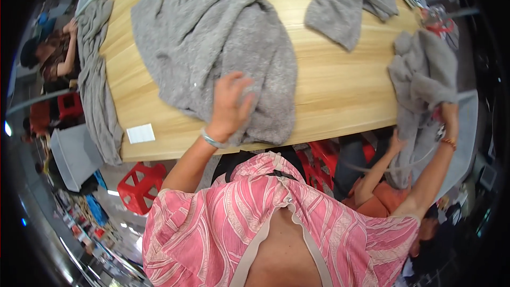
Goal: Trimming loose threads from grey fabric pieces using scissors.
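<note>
My left hand [229, 109] is showing its fingers spread apart over the near part of the large grey garment [255, 58]; blur is keeping me from telling whether they are touching it. That garment is lying across the desk [348, 93], opened out only in part, with ridges running through its upper half. My right hand [450, 118] is reaching to the bunched grey piece [422, 69] at the desk's right edge; its fingers are disappearing against the cloth, so I cannot tell whether they are clamped. A co-worker's hand [397, 142] is showing just beside that piece's hanging part. Another grey piece [337, 16] is lying loose at the far right, and a long one [95, 79] is draping over the left edge. By my judgement, the handling is only partway along: all four are looking loose, none neatly flattened.
</note>
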`<act>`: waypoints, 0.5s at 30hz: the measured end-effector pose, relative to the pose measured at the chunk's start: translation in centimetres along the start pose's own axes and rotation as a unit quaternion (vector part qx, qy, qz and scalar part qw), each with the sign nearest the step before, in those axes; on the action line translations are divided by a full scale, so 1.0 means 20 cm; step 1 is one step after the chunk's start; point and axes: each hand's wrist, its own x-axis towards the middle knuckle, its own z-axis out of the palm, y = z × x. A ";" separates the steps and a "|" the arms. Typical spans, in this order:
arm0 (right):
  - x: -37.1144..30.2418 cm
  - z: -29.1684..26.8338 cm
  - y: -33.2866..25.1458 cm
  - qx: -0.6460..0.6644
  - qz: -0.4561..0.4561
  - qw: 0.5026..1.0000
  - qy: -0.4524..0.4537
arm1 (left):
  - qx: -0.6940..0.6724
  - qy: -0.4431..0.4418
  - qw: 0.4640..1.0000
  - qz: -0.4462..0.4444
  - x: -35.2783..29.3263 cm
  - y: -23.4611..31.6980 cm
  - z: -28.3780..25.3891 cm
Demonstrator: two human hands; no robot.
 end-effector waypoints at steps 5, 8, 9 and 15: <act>-1.25 0.51 -0.92 -0.016 0.135 0.988 -0.067 | -0.063 0.110 0.958 -0.259 -0.34 -0.40 -0.25; -1.64 0.79 -1.05 0.071 0.167 0.982 -0.052 | -0.166 0.120 0.915 -0.348 -0.48 -0.68 -0.16; -1.73 0.86 -1.08 0.065 0.166 0.982 -0.059 | -0.169 0.120 0.914 -0.349 -0.49 -0.71 -0.16; -2.06 0.97 -1.45 -0.063 0.083 0.993 -0.055 | -0.466 0.000 0.808 -0.362 -0.48 -0.79 -0.14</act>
